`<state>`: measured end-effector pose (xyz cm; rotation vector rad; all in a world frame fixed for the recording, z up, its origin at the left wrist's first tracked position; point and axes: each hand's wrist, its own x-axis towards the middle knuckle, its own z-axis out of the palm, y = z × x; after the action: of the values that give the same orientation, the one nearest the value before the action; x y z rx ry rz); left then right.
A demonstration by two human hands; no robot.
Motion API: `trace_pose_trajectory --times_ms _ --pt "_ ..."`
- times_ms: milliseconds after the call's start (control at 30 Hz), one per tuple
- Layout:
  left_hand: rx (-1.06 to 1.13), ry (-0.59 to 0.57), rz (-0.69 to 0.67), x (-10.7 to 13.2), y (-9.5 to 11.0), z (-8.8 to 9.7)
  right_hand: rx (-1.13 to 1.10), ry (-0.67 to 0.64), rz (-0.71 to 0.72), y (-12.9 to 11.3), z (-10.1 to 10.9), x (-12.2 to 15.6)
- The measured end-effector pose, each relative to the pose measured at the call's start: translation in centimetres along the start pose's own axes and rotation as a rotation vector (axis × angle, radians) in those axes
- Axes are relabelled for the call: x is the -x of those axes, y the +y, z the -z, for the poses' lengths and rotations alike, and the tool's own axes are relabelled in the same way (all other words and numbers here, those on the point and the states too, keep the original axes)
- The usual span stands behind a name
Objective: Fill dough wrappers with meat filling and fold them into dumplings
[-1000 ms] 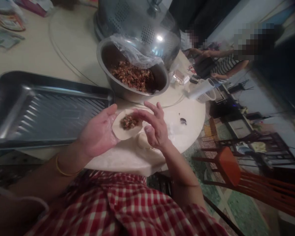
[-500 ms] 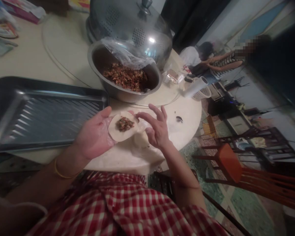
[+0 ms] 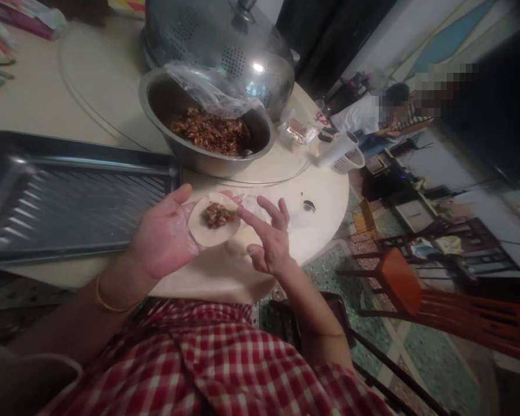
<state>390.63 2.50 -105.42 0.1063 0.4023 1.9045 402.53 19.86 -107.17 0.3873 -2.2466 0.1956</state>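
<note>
A round dumpling wrapper (image 3: 201, 229) lies across the fingers of my left hand (image 3: 162, 234), which faces palm up and supports it. On the wrapper sits a small mound of minced filling (image 3: 218, 215). My right hand (image 3: 272, 238) is spread, and its index fingertip touches the wrapper's right edge. The other right fingers are apart and hold nothing. Pale dough (image 3: 237, 247) lies on the table below, partly hidden. Just beyond my hands stands a steel bowl (image 3: 208, 163) of minced filling (image 3: 210, 132), with a clear plastic sheet (image 3: 216, 95) over its far side.
To the left rests a dark metal tray (image 3: 82, 190). A large perforated steel dome lid (image 3: 221, 34) stands behind the bowl. At the table's right are a white basket (image 3: 349, 159) and a small dark scrap (image 3: 309, 205). Farther right are people (image 3: 364, 118) and an orange chair (image 3: 398, 280).
My right index finger has come down onto the wrapper's edge, and that edge now stands slightly raised. The view has shifted a little. A person in the background has moved.
</note>
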Motion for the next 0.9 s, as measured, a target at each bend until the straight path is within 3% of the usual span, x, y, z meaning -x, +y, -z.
trace_pose_trajectory --times_ms 233,500,633,700,767,833,900 --pt "0.011 0.065 -0.025 -0.2 -0.4 -1.0 -0.013 0.03 0.034 -0.6 0.3 1.0" --pt "0.061 0.25 -0.097 -1.2 -0.8 -2.6 0.078 -0.029 0.166 -1.5 -0.3 2.2" --pt "0.025 0.337 -0.114 -1.8 -1.1 -2.9 0.1 -0.056 0.192 -0.7 1.1 2.7" --pt "-0.006 0.333 -0.125 -2.0 -1.2 -3.0 0.17 0.005 0.047 1.0 2.5 3.2" --pt "-0.035 0.301 -0.142 -2.1 -1.4 -3.1 0.327 0.004 -0.265 3.7 4.2 4.1" --pt "-0.064 0.29 -0.154 -2.4 -1.6 -3.2 0.467 -0.093 -0.577 6.6 5.6 5.3" --pt "-0.094 0.309 -0.146 -2.6 -2.0 -3.3 0.524 -0.263 -0.776 9.0 6.3 6.3"
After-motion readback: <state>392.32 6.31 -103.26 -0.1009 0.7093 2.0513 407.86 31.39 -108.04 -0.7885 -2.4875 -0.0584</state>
